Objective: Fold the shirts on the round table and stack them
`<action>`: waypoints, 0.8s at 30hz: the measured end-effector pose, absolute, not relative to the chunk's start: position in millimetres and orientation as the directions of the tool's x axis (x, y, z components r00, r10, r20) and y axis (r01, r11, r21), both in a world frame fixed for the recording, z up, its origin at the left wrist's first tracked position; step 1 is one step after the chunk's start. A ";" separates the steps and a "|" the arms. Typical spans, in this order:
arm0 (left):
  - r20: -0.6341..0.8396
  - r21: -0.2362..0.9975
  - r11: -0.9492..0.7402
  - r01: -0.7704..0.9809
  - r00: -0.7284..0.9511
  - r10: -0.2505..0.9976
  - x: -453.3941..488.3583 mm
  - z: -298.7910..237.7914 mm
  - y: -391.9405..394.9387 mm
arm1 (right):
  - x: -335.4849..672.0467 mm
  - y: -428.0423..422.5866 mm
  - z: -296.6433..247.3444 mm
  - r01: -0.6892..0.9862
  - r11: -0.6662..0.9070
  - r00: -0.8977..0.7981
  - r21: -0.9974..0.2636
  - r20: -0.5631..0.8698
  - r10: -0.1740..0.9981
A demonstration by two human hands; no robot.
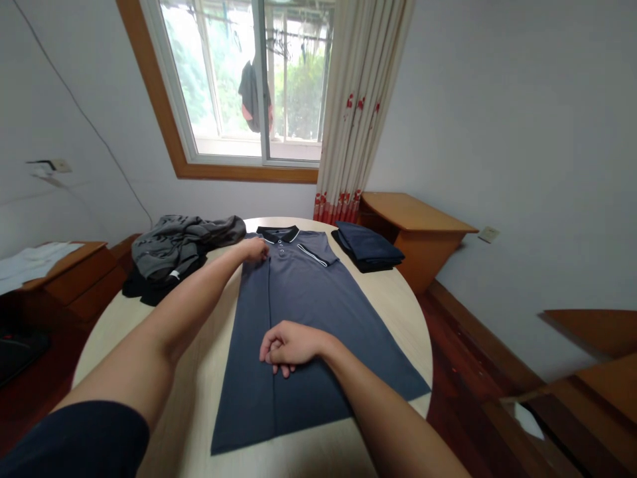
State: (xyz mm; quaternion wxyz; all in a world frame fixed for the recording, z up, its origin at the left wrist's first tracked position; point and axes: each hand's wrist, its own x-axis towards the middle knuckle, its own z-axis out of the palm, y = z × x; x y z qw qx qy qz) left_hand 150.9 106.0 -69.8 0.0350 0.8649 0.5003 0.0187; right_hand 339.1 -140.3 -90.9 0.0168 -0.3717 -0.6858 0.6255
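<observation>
A dark grey polo shirt with a black, white-edged collar lies spread on the round table, collar at the far side. Its left side is folded inward along a long straight line. My left hand is at the shirt's upper left, by the shoulder, fingers closed on the cloth. Over the lower part of that fold is my right hand, its fingers loosely curled, with no cloth visibly raised between them. The short sleeve on the right, with a black and white cuff, lies flat.
A heap of grey and black clothes sits at the table's left. Folded dark garments are stacked at the right back. The pale round table stands below a window, with a curtain and wooden desk behind.
</observation>
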 end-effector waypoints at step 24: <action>-0.070 0.123 -0.230 0.965 0.240 0.968 123.7 -127.2 152.4 | 311.2 -156.3 -110.9 0.501 0.696 -0.791 -0.514 0.055 0.610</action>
